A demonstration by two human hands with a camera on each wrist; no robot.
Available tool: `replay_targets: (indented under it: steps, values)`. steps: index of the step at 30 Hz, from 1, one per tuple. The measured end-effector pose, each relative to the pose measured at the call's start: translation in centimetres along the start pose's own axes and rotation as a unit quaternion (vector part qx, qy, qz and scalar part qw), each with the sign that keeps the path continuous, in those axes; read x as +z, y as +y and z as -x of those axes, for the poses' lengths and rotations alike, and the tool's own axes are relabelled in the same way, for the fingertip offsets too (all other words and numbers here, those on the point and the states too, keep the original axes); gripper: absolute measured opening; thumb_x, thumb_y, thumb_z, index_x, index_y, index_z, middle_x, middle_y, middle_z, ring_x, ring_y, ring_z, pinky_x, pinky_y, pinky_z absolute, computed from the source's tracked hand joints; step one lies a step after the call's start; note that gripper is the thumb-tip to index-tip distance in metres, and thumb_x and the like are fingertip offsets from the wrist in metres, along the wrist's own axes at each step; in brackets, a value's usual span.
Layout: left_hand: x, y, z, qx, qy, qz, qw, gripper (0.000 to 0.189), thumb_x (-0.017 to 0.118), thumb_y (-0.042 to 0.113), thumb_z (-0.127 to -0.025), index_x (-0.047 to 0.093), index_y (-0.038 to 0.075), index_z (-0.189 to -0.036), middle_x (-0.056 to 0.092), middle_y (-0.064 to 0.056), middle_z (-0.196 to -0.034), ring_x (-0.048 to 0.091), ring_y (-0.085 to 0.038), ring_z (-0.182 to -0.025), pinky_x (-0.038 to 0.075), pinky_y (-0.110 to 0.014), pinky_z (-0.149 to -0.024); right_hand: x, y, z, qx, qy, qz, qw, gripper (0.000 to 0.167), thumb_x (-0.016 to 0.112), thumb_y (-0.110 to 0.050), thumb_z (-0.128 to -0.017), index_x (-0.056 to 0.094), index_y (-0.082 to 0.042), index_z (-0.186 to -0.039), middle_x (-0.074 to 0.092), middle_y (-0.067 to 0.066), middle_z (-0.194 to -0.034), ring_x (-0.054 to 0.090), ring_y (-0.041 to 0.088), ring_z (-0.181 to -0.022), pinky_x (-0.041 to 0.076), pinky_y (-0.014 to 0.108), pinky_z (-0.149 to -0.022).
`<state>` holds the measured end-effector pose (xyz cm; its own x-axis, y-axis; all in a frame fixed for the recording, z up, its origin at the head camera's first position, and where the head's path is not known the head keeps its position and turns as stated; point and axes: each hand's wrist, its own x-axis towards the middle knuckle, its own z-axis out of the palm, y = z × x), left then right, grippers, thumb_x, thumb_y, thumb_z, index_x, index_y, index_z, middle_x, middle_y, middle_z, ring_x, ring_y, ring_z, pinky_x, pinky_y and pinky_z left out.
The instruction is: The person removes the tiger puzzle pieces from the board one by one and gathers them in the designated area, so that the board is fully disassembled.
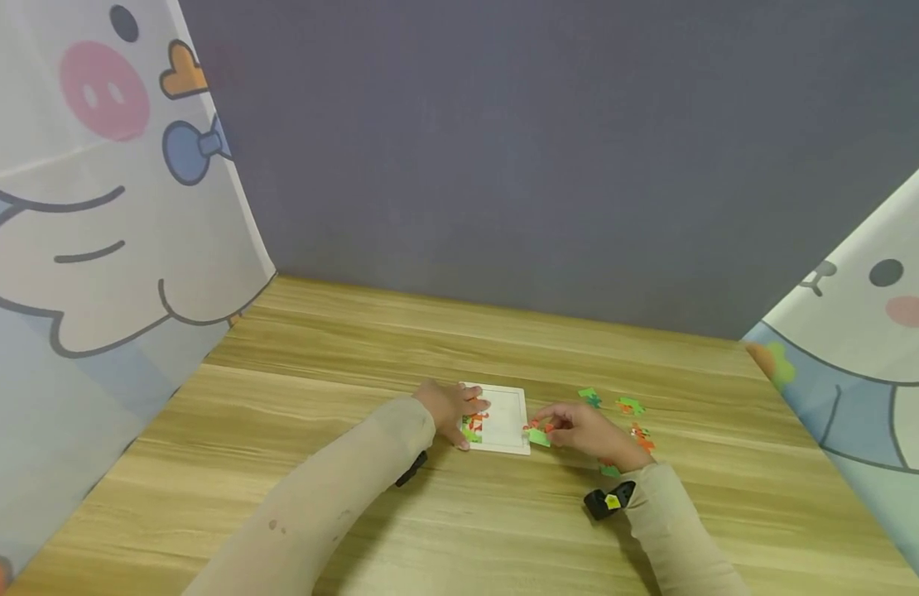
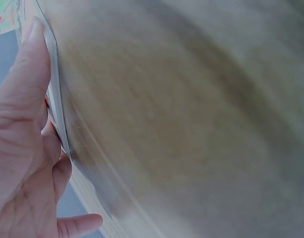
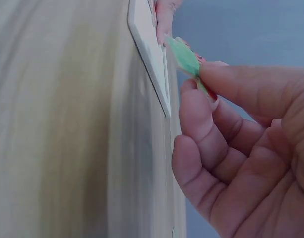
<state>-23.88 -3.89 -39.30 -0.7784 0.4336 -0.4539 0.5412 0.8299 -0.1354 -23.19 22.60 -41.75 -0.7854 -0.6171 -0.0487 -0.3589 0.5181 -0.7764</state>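
A white puzzle board (image 1: 507,406) lies on the table, with some red and green pieces (image 1: 473,426) set along its left side. My left hand (image 1: 448,408) rests on that side with fingers spread, covering part of the pieces; in the left wrist view its thumb (image 2: 30,64) lies along the board's edge. My right hand (image 1: 582,430) pinches a green and red puzzle piece (image 1: 538,436) between thumb and fingers at the board's right edge. In the right wrist view the piece (image 3: 184,57) is tilted, its green part towards the board (image 3: 147,44).
Loose puzzle pieces lie right of the board: a green one (image 1: 589,397), a green and orange one (image 1: 631,406), a red one (image 1: 642,439), and a green one (image 1: 609,471) by the right wrist. A grey wall (image 1: 504,165) stands behind the wooden table (image 1: 340,331); printed cloths flank it.
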Motion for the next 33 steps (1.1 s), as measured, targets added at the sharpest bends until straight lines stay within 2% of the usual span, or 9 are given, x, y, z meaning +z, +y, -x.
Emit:
replay_targets:
  steps: [7, 12, 17, 21, 26, 33]
  values:
    - [-0.1, 0.2, 0.1, 0.0, 0.003, 0.006, 1.0, 0.082, 0.058, 0.063, -0.083, 0.021, 0.04, -0.152, 0.011, 0.017, -0.158, 0.018, -0.005, -0.142, 0.045, -0.024, -0.085, -0.3, 0.9, 0.8, -0.027, 0.009, 0.016, 0.9995, 0.03, 0.059, 0.004, -0.091, 0.059, 0.01, -0.119, 0.064, 0.004, -0.082, 0.058, 0.008, -0.069, 0.05, 0.025, -0.06]
    - [-0.1, 0.1, 0.1, 0.0, 0.003, 0.011, 0.9999, 0.082, 0.058, 0.063, -0.082, 0.021, 0.04, -0.152, 0.01, 0.017, -0.158, 0.018, -0.006, -0.142, 0.045, -0.023, -0.082, -0.7, 1.1, 1.5, -0.02, 0.013, 0.015, 0.9996, 0.03, 0.059, 0.003, -0.091, 0.058, 0.011, -0.12, 0.064, 0.005, -0.083, 0.059, 0.009, -0.069, 0.049, 0.025, -0.059]
    - [-0.1, -0.1, 0.2, -0.002, 0.003, 0.007, 1.0, 0.083, 0.057, 0.064, -0.082, 0.02, 0.04, -0.152, 0.01, 0.017, -0.158, 0.018, -0.006, -0.142, 0.045, -0.025, -0.086, -1.1, 1.0, 2.3, 0.002, 0.021, 0.006, 0.9998, 0.029, 0.059, 0.002, -0.091, 0.058, 0.011, -0.119, 0.063, 0.005, -0.084, 0.047, 0.004, -0.052, 0.041, 0.022, -0.045]
    - [-0.1, -0.1, 0.2, 0.001, 0.004, 0.005, 1.0, 0.083, 0.056, 0.066, -0.082, 0.02, 0.039, -0.152, 0.011, 0.016, -0.159, 0.018, -0.006, -0.142, 0.044, -0.028, -0.092, -1.3, 1.1, 3.1, 0.017, 0.024, -0.007, 0.9996, 0.03, 0.058, 0.002, -0.092, 0.057, 0.012, -0.121, 0.062, 0.006, -0.082, 0.039, 0.003, -0.046, 0.037, 0.022, -0.042]
    - [0.0, -0.1, 0.1, 0.0, 0.002, 0.009, 1.0, 0.083, 0.056, 0.065, -0.082, 0.02, 0.04, -0.152, 0.01, 0.017, -0.158, 0.018, -0.006, -0.143, 0.044, -0.027, -0.09, -1.6, 1.4, 4.0, 0.02, 0.024, -0.012, 0.9994, 0.031, 0.057, 0.002, -0.093, 0.055, 0.014, -0.122, 0.061, 0.007, -0.081, 0.044, 0.006, -0.052, 0.041, 0.024, -0.047]
    - [-0.1, -0.1, 0.1, -0.001, 0.001, 0.013, 0.9999, 0.083, 0.057, 0.064, -0.082, 0.02, 0.04, -0.152, 0.009, 0.017, -0.159, 0.017, -0.007, -0.143, 0.041, -0.032, -0.098, -2.0, 1.7, 5.0, 0.032, 0.031, -0.008, 0.9989, 0.032, 0.058, 0.002, -0.092, 0.055, 0.015, -0.121, 0.061, 0.007, -0.083, 0.059, 0.011, -0.065, 0.05, 0.027, -0.056]
